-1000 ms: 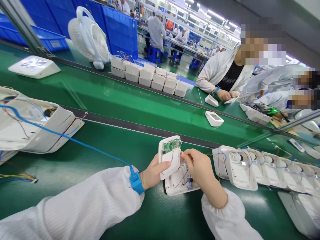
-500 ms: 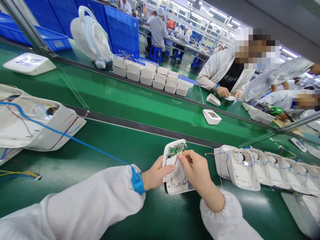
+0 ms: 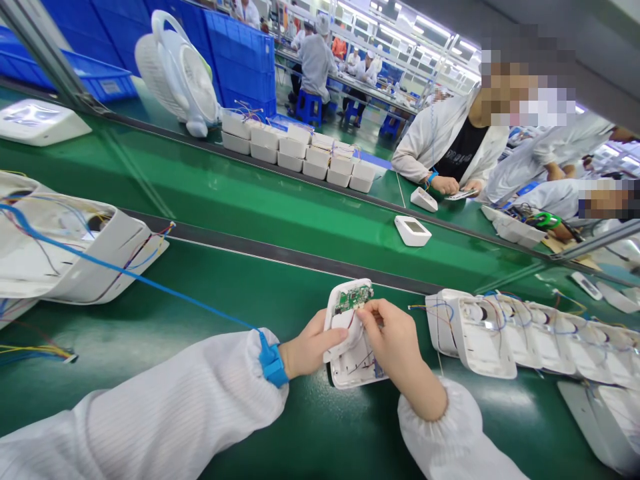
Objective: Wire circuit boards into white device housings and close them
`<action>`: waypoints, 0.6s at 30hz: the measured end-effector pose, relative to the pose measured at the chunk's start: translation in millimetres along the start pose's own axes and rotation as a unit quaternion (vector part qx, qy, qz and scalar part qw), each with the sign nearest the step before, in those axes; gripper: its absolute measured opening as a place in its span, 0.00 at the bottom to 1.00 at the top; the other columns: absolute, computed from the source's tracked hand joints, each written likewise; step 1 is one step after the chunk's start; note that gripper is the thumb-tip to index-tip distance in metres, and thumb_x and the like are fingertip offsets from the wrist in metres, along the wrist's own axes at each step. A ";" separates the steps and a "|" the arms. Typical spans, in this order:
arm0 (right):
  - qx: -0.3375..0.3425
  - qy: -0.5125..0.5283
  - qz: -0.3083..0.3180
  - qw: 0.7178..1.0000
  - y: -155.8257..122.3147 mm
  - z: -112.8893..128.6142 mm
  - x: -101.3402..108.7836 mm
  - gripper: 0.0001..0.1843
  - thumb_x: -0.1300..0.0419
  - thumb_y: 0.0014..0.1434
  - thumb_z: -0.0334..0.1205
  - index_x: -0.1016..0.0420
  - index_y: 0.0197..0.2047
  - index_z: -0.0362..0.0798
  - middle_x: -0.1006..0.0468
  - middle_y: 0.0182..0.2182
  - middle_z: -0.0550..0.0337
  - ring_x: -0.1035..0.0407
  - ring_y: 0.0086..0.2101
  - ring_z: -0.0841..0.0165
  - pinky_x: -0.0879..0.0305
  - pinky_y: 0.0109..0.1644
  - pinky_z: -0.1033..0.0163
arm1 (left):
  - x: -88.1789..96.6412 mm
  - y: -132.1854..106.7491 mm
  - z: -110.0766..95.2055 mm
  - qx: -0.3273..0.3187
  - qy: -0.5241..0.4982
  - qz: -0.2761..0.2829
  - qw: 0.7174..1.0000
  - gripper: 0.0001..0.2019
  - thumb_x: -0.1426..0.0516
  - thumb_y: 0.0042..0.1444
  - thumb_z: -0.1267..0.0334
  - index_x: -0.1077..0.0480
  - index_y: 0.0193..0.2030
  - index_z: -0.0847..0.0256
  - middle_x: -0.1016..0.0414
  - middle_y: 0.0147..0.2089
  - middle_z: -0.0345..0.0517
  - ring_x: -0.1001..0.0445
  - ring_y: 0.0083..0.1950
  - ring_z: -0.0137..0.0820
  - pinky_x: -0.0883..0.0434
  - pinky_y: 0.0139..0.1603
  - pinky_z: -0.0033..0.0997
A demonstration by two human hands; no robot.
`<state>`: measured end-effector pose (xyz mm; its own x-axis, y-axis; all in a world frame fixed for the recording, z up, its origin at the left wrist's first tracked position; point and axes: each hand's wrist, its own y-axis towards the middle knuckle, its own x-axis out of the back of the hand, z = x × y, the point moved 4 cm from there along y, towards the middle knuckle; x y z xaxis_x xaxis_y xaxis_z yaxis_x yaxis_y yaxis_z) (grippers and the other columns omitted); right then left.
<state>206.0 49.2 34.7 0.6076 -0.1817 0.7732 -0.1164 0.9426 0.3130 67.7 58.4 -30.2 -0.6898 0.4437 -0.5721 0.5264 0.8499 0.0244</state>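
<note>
My left hand (image 3: 313, 345) is closed on a white plastic housing part (image 3: 345, 340), thumb across its front. A green circuit board (image 3: 354, 297) is fitted at the top of this part. Below it sits an open white casing half (image 3: 350, 373) with thin dark wires inside, partly covered by my right hand. My right hand (image 3: 393, 333) pinches thumb and forefinger together at the lower edge of the board. What lies between those fingertips is too small and hidden to make out. A blue wrist strap (image 3: 273, 363) with a cord circles my left wrist.
Open white housings with loose wires stand to the right (image 3: 487, 340) and left (image 3: 75, 247). A green conveyor belt (image 3: 260, 213) carries white devices with screens (image 3: 413, 231). Beyond it are stacked white casings (image 3: 290, 150), a fan (image 3: 177, 80) and a co-worker (image 3: 450, 147).
White devices on the belt have slid left. Both hands keep nearly the same hold on the housing part and at the board. The view has shifted slightly.
</note>
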 end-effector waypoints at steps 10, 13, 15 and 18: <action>0.116 0.015 -0.099 0.988 5.8 -13.5 2.8 0.22 0.38 0.62 0.46 0.31 0.57 0.48 0.25 0.50 0.47 0.27 0.45 0.60 0.28 0.45 0.56 | -3.7 -1.3 -4.0 0.033 -0.034 0.048 0.998 0.20 0.36 0.52 0.57 0.24 0.49 0.65 0.20 0.40 0.52 0.23 0.39 0.41 0.28 0.40 0.36; 0.178 0.038 -0.051 0.982 8.1 -18.8 0.3 0.29 0.39 0.63 0.43 0.38 0.65 0.52 0.28 0.57 0.49 0.32 0.55 0.59 0.30 0.57 0.53 | -1.7 -3.4 -2.8 0.053 -0.041 0.065 0.996 0.21 0.36 0.52 0.58 0.25 0.52 0.64 0.20 0.42 0.53 0.22 0.41 0.44 0.27 0.40 0.36; 0.189 0.032 -0.046 0.980 7.0 -19.9 0.6 0.27 0.41 0.64 0.41 0.37 0.65 0.53 0.26 0.55 0.50 0.31 0.55 0.60 0.31 0.58 0.54 | 2.8 -4.7 -0.2 0.069 -0.037 0.050 0.996 0.24 0.35 0.51 0.58 0.26 0.54 0.63 0.20 0.43 0.53 0.22 0.43 0.45 0.26 0.41 0.37; 0.190 0.018 -0.063 0.980 3.0 -17.2 2.5 0.25 0.43 0.65 0.40 0.37 0.65 0.51 0.26 0.54 0.49 0.30 0.54 0.60 0.31 0.58 0.54 | 8.7 -6.5 3.4 0.089 -0.037 0.018 0.995 0.27 0.34 0.49 0.57 0.28 0.57 0.61 0.20 0.45 0.52 0.22 0.45 0.45 0.25 0.43 0.37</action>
<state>220.7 56.4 28.1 0.6620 -0.2745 0.6975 -0.3182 0.7396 0.5930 59.9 55.8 -38.2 -0.6342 0.4444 -0.6327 0.6342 0.7671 -0.0969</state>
